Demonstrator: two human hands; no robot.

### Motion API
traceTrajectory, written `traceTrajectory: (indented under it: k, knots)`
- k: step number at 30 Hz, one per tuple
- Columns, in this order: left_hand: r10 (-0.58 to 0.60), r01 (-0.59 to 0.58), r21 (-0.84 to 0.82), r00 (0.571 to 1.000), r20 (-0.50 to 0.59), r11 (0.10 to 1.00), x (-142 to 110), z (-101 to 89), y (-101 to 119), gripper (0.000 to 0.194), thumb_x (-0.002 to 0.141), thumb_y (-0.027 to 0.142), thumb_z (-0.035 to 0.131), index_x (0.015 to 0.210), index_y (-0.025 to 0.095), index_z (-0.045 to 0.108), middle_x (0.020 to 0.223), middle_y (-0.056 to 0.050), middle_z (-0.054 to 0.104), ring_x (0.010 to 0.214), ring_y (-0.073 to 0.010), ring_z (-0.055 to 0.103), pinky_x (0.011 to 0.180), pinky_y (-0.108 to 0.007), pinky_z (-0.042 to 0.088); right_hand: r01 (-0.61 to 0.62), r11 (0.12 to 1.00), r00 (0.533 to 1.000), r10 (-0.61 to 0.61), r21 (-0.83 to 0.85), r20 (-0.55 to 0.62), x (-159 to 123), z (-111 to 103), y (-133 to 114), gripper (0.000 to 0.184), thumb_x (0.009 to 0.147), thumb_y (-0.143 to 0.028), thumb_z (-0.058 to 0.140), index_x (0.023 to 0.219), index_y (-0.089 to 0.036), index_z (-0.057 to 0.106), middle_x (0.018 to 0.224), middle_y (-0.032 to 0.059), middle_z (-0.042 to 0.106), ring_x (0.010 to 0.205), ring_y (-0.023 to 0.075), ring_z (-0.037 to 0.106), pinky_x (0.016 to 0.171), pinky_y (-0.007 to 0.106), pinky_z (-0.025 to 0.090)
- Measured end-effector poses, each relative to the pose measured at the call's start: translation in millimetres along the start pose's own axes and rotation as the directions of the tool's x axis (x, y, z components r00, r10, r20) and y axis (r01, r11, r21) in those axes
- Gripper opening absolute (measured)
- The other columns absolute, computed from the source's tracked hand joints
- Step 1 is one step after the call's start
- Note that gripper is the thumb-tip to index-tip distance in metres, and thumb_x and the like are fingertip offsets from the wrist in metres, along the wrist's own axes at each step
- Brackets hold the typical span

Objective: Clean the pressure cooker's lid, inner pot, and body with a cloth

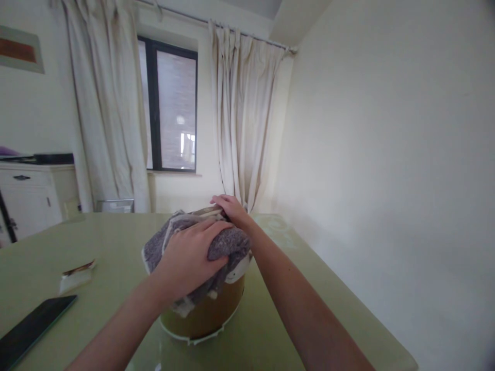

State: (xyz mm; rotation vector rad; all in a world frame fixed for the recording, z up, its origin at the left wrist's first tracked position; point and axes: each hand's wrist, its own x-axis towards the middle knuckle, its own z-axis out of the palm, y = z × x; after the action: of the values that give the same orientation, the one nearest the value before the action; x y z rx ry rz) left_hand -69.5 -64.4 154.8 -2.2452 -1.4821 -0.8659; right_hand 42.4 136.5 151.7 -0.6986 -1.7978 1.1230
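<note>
A grey cloth (230, 244) with pale edges lies bunched over the top of a round brown tub-like object (211, 313), which has a white rim at its base. My left hand (191, 252) is closed around the cloth, thumb and fingers pinching a fold of it against the object. On the far side, my right hand (233, 210) rests along the top with its fingers stretched out to the left. A white part with small dark marks (237, 270) shows under the cloth on the right. Most of the object's top is hidden.
The object stands on a pale green glossy table (309, 304). At left lie a dark flat phone-like slab (36, 330) and a small white packet (77, 277). A white wall (386, 154) runs close along the right edge. Behind are curtains (251, 103) and a cabinet (34, 190).
</note>
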Motion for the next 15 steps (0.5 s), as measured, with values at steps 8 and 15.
traceTrajectory:
  k: [8, 15]
  knots:
    - [-0.428, 0.368, -0.331, 0.894, -0.13, 0.869, -57, 0.5, -70, 0.056, 0.085, 0.061, 0.067, 0.126, 0.023, 0.072, 0.127, -0.009, 0.079, 0.118, -0.035, 0.072, 0.113, -0.05, 0.052, 0.061, 0.994, 0.998, -0.061, -0.093, 0.004, -1, 5, 2, 0.033, 0.094, -0.049, 0.068, 0.084, -0.019, 0.076, 0.075, -0.0003, 0.067, 0.07, 0.0145, 0.057, 0.064, 0.026, 0.041]
    - [-0.701, 0.583, -0.64, 0.707, 0.096, 0.5, -21, 26.9, -155, 0.063, 0.07, 0.068, 0.072, 0.104, 0.015, 0.077, 0.102, -0.013, 0.082, 0.107, -0.0374, 0.075, 0.098, -0.049, 0.062, 0.075, 0.991, 0.997, -0.077, -0.108, -0.011, -3, 6, 1, 0.031, 0.094, -0.047, 0.068, 0.085, -0.019, 0.076, 0.077, -0.0006, 0.069, 0.072, 0.0138, 0.058, 0.066, 0.025, 0.042]
